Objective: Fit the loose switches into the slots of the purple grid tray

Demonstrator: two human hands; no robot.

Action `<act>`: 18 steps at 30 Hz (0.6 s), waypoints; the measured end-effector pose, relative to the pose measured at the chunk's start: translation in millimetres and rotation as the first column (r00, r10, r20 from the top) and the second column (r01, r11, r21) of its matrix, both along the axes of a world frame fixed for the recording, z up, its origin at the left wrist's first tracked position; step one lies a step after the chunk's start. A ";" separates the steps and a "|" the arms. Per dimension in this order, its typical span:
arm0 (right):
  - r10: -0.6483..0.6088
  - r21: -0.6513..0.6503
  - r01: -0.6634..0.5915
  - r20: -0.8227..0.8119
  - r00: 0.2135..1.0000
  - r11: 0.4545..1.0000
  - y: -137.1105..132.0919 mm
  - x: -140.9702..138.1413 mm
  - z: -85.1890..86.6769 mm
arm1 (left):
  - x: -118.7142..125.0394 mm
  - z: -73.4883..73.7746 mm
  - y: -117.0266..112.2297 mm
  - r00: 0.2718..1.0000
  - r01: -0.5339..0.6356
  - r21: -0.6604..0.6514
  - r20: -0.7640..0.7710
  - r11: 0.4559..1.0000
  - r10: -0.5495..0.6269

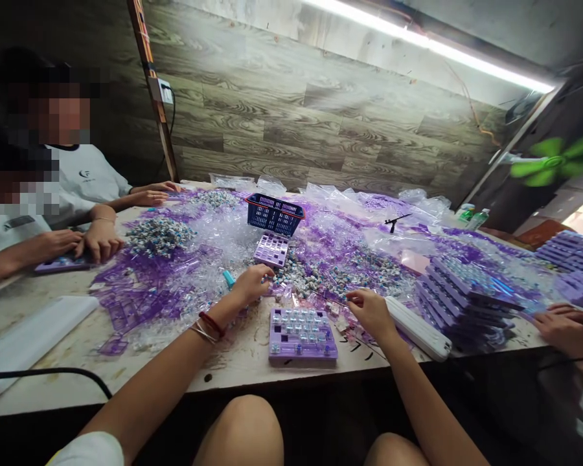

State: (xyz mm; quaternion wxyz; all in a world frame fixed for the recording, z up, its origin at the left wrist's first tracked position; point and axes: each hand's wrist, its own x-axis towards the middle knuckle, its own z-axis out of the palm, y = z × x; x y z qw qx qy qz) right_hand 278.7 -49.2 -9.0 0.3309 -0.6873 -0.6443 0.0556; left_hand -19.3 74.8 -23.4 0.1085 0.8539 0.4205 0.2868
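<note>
Left grip (253,282): fingers curled narrow, tips pinched at the edge of a heap of small keyboard switches (320,275); whether a switch is held, can't tell. A red cord bracelet and thin bangle (208,325) sit on that wrist. Right grip (369,309): fingers bent narrow over loose switches just right of a purple keyboard plate (302,333), palm down; contents can't be seen.

The plate lies flat on the bench (233,359) btwn the two hands, near the front edge, its upper rows filled w/ clear-topped switches. A second small purple plate (271,250) lies further back, just in front of a dark blue plastic basket (274,214). A teal tool handle (228,279) pokes out just left of the left hand. A white bar-shaped object (418,328) lies beside the right wrist.

Right side: a stack of purple plates (461,294). Clear plastic bags w/ purple trays cover the middle of the bench. Far left, co-workers' hands (97,241) rest on another purple plate; far right, another person's hand (568,327) at the bench edge. Green fan (554,160) at upper right.
</note>
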 end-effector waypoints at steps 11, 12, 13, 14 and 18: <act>0.400 0.257 -0.377 -0.042 0.916 0.890 -8.6 -38.0 19.7 | -3.9 21.1 -9.6 0.970 -0.074 -0.124 -0.237 0.990 0.043; 0.442 0.266 -0.416 -0.041 0.896 0.870 -10.2 -44.4 21.8 | -4.7 24.2 -12.5 0.955 -0.063 -0.159 -0.297 0.985 0.013; 0.476 0.270 -0.449 -0.041 0.878 0.852 -11.7 -50.8 23.6 | -5.5 26.4 -15.1 0.938 -0.047 -0.187 -0.346 0.981 -0.021; 0.506 0.271 -0.479 -0.040 0.861 0.835 -13.1 -57.1 25.3 | -6.1 27.9 -17.3 0.925 -0.031 -0.201 -0.378 0.979 -0.049; 0.575 0.272 -0.546 -0.033 0.817 0.792 -16.2 -74.6 29.3 | -6.8 28.9 -21.2 0.922 -0.010 -0.182 -0.383 0.983 -0.062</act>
